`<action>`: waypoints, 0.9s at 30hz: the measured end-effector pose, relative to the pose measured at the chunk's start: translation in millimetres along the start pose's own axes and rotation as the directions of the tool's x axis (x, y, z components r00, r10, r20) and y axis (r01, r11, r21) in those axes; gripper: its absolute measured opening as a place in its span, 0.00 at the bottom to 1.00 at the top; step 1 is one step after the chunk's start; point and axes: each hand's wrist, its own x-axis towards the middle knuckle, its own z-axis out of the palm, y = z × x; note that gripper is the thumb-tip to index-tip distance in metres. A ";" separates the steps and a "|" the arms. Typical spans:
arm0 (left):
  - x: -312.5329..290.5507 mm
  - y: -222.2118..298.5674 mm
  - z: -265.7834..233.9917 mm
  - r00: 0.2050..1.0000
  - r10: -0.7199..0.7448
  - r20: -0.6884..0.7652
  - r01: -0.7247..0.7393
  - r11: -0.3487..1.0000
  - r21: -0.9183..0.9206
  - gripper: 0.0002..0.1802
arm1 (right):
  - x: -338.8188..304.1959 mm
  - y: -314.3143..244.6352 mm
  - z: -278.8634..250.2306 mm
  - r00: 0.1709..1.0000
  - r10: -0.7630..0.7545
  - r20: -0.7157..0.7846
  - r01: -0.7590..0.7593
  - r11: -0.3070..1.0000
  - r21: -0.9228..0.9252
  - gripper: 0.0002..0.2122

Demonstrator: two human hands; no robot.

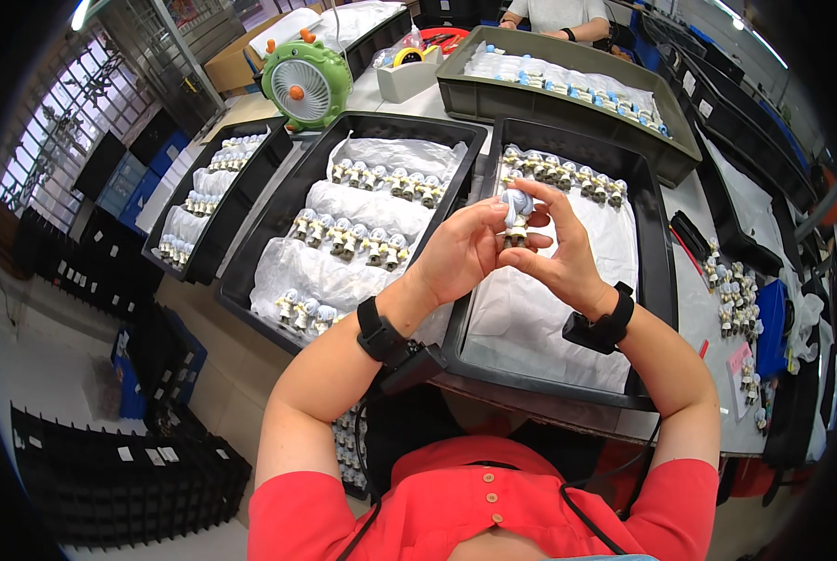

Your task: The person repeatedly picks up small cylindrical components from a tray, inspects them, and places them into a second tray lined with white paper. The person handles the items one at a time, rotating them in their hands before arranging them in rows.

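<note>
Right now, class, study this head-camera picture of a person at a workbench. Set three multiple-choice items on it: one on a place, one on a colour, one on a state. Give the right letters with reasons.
1. Where is the small figurine?
A. Lying in the left black tray
B. Held up between both hands, above the right black tray
C. On the floor

2. What colour is the small desk fan?
A. Green with orange parts
B. Blue
C. Black

3. How is the middle black tray filled?
A. Bare
B. Stacked with boxes
C. Lined with white sheets bearing rows of figurines

Answers:
1 B: the left hand and right hand pinch it over that tray.
2 A: its housing is green, its hub orange.
3 C: several rows stand on crumpled white sheets.
</note>
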 end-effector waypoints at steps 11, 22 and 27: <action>-1.2 0.3 -2.0 0.999 0.024 -0.046 -0.017 0.988 0.152 0.20 | 1.8 4.3 -3.0 0.989 -0.146 -0.004 0.144 0.977 -0.155 0.34; -20.3 58.1 -26.1 0.958 -0.040 -0.282 0.226 0.712 0.665 0.15 | 6.0 7.6 -2.8 0.986 -0.166 0.026 0.167 0.950 -0.265 0.26; -88.6 132.0 -67.5 0.835 0.011 -0.550 0.549 -0.089 0.831 0.24 | 7.5 -0.7 -12.8 0.969 -0.246 -0.015 0.228 0.921 -0.317 0.23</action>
